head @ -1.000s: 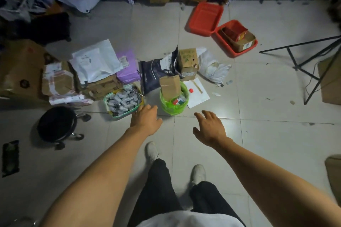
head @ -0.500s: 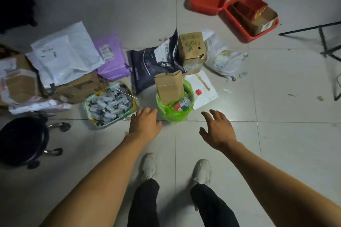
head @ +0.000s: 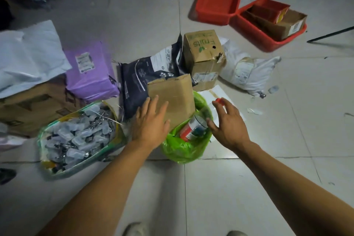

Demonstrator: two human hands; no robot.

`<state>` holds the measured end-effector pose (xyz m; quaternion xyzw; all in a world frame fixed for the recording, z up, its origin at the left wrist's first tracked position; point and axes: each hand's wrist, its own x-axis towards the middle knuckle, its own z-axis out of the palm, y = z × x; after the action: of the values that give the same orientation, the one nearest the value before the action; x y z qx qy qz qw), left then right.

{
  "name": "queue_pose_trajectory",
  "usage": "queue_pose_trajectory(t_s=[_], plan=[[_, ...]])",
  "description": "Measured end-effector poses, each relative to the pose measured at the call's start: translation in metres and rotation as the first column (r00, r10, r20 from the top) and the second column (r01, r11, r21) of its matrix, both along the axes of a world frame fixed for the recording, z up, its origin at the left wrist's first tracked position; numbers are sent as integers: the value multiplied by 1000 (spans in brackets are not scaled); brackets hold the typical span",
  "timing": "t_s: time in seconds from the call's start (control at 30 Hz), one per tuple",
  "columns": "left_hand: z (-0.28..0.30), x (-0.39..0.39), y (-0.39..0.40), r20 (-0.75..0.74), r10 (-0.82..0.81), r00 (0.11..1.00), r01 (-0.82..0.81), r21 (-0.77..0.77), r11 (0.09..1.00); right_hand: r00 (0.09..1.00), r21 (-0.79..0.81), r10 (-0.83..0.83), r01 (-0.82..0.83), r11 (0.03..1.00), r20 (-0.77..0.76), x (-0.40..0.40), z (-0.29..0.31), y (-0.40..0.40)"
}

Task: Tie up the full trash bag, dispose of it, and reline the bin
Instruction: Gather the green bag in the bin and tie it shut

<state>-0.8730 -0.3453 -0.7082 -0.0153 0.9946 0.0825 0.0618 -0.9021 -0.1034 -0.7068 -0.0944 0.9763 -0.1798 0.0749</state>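
While both hands were hovering short of it half a second ago, the left hand (head: 151,122) now lies spread on the cardboard piece (head: 172,99) in the green trash bag (head: 183,147) on the floor; the right hand (head: 228,124), fingers spread and holding nothing, reaches its rim, so tying can start.

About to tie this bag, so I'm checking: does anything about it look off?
Yes. A flattened cardboard box sticks up well above the rim of the green bag, tilted, with the left hand against it. Beside it a can lies tilted. The box looks likely to stop the bag closing.
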Motion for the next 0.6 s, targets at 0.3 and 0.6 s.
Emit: queue_pose_trajectory(t_s=[0.3, 0.6], plan=[[-66, -42, -7, -273, 45, 961, -19, 98, 995, 971, -206, -10, -41, 978, -240, -34, -58, -22], [-77, -32, -4, -336, 29, 941, 8, 109, 994, 886, -143, 278, -350, 926, -370, -24, -70, -60]])
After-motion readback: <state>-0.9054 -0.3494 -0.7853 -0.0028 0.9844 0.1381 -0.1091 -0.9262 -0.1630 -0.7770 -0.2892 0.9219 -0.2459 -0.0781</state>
